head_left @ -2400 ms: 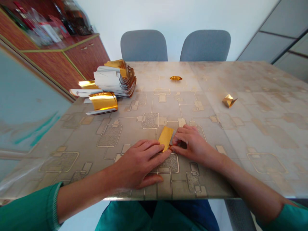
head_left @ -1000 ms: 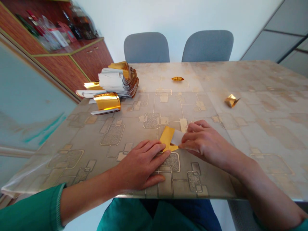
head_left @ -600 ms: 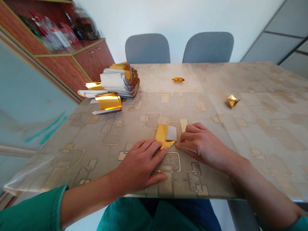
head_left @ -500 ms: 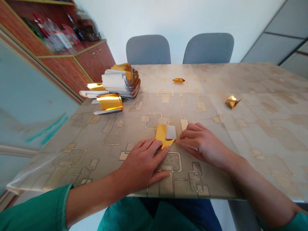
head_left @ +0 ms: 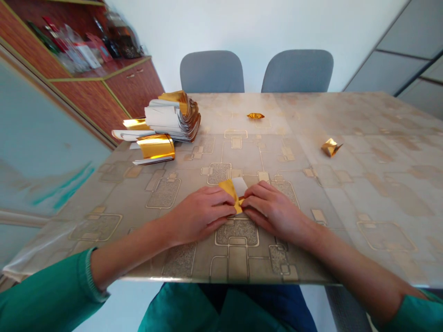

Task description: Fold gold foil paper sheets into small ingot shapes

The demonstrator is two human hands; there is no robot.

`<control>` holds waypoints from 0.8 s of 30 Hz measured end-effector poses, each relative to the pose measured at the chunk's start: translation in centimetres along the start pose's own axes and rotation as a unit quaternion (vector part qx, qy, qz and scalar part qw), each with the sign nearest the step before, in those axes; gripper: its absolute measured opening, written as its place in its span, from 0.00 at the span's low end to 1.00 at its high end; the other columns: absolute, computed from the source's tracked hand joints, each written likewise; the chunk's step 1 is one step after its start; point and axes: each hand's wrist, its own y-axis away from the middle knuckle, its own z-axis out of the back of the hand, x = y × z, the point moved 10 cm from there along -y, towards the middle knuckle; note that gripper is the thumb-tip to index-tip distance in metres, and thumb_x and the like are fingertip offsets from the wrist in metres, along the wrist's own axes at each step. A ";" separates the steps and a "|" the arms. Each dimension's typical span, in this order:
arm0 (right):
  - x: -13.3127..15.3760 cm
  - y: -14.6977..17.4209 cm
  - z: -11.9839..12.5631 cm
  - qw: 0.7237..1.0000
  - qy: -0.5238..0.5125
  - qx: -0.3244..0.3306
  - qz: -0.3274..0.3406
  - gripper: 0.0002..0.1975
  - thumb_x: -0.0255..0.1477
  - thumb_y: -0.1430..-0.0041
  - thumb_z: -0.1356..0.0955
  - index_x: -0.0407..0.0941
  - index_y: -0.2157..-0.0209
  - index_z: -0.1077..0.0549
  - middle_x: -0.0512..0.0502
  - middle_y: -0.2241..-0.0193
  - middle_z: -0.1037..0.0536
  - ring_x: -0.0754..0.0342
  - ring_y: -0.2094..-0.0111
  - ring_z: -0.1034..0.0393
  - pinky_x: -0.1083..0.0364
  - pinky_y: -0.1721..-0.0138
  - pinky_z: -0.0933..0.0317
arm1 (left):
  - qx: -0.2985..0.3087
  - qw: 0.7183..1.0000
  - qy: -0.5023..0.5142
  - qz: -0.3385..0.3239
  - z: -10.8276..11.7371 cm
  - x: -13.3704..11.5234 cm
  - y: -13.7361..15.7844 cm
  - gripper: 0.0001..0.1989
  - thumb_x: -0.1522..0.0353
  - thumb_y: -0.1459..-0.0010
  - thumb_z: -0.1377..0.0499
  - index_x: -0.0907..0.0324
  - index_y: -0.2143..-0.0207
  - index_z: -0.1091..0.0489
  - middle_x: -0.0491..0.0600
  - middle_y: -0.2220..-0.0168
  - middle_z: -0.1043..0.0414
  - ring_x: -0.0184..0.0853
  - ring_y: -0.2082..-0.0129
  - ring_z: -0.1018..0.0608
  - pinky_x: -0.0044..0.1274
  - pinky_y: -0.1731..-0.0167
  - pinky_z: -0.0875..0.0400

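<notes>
A small sheet of gold paper [head_left: 228, 186] with a white back lies partly folded on the table, close in front of me. My left hand [head_left: 202, 211] closes on its left and lower edge, fingers pressed together. On the opposite side, my right hand [head_left: 272, 207] pinches the folded lower right corner. Both hands rest low against the tabletop, fingertips nearly meeting over the paper. The fingers cover part of the fold.
A thick stack of gold and white paper [head_left: 166, 122] stands at the back left, with a curled gold sheet [head_left: 157, 147] before it. Two folded gold pieces, one slim [head_left: 255, 116] and one peaked [head_left: 331, 147], lie farther off. Two grey chairs [head_left: 212, 71] stand behind the patterned table [head_left: 380, 184].
My left hand has drawn its thumb in and now grips the paper's left side. My right hand has moved left onto the folded corner. The paper has turned slightly.
</notes>
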 end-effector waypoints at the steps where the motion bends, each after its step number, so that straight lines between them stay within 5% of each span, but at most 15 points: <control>1: 0.0 -0.1 0.0 1.000 -0.004 0.000 0.000 0.11 0.27 0.32 0.38 0.42 0.60 0.24 0.41 0.62 0.26 0.49 0.58 0.36 0.50 0.55 0.39 | 0.002 1.000 -0.014 -0.015 0.2 0.2 0.0 0.11 0.69 0.32 0.48 0.58 0.52 0.28 0.50 0.53 0.26 0.37 0.53 0.26 0.32 0.50 0.30; 12: -0.5 -0.1 -0.4 1.000 0.006 -0.006 -0.022 0.10 0.33 0.33 0.35 0.42 0.62 0.25 0.43 0.65 0.27 0.50 0.61 0.37 0.51 0.57 0.40 | 0.012 0.977 -0.168 -0.133 0.0 -0.9 -0.8 0.13 0.69 0.30 0.50 0.59 0.62 0.26 0.49 0.61 0.23 0.35 0.60 0.23 0.27 0.59 0.26; 24: -0.1 0.2 -0.5 0.996 0.079 0.002 -0.031 0.10 0.36 0.36 0.33 0.44 0.62 0.25 0.43 0.63 0.25 0.48 0.59 0.36 0.50 0.57 0.41 | -0.101 0.990 -0.099 -0.023 0.0 -0.9 -0.3 0.10 0.70 0.31 0.48 0.60 0.61 0.27 0.48 0.60 0.22 0.34 0.61 0.23 0.25 0.61 0.25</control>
